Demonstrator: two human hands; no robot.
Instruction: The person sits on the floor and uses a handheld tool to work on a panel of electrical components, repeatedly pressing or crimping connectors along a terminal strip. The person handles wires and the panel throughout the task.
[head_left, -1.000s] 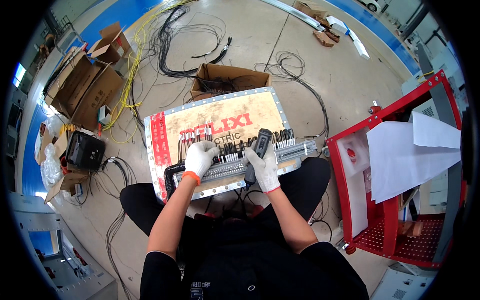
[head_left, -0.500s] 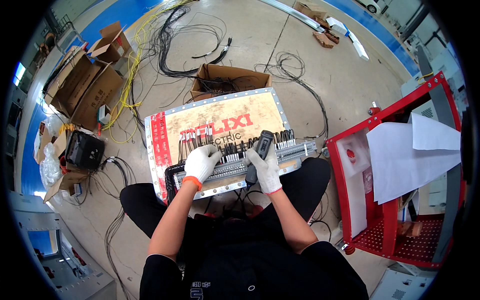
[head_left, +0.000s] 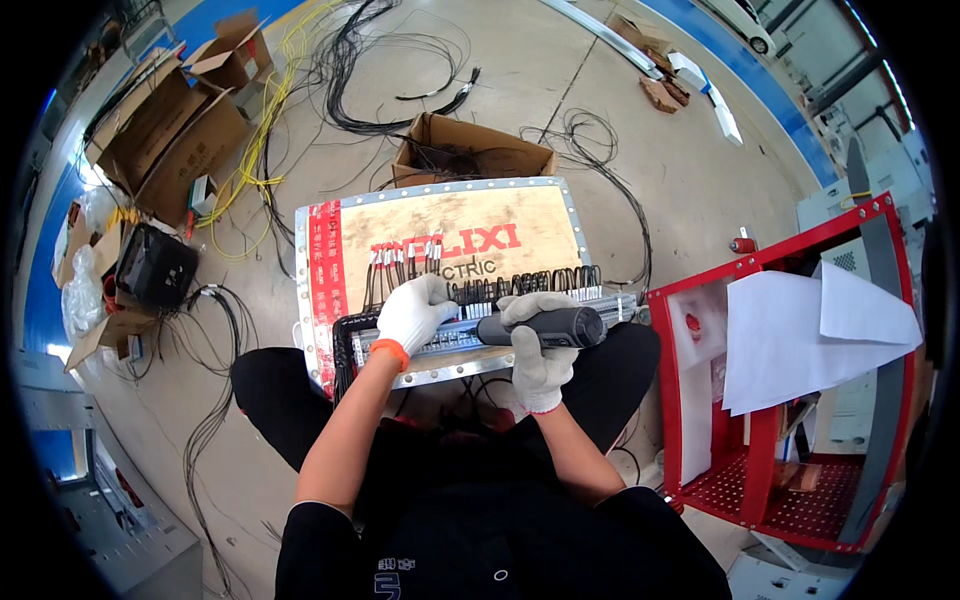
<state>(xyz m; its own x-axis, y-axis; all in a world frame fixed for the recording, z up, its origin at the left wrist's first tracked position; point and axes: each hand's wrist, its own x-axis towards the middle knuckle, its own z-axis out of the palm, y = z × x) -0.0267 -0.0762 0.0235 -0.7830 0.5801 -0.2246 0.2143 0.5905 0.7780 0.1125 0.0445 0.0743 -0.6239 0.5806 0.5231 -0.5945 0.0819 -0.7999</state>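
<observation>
My right hand (head_left: 541, 372), in a white knit glove, is wrapped round a dark grey cordless screwdriver (head_left: 562, 327). The tool lies nearly level, its front end toward my left hand. My left hand (head_left: 412, 314), gloved too with an orange cuff, has its fingers pressed together over a row of terminal blocks (head_left: 448, 336); what they pinch is hidden. Several black wires (head_left: 530, 284) with white marker sleeves stand up along the row. A thick black wire bundle (head_left: 343, 350) bends round its left end. The row rests on a wooden crate (head_left: 400, 216) with metal edging.
Behind the crate stands an open cardboard box (head_left: 475, 150). At the right is a red metal frame (head_left: 672, 385) with white sheets (head_left: 790, 335) over it. Loose black cables (head_left: 215, 400) and yellow cables (head_left: 270, 135) lie on the floor, with cartons (head_left: 175, 150) and a black case (head_left: 155, 265) at left.
The screwdriver has swung from a steep slant to nearly level, its front end now toward my left hand. My right hand has turned with it. My left hand has shifted slightly right.
</observation>
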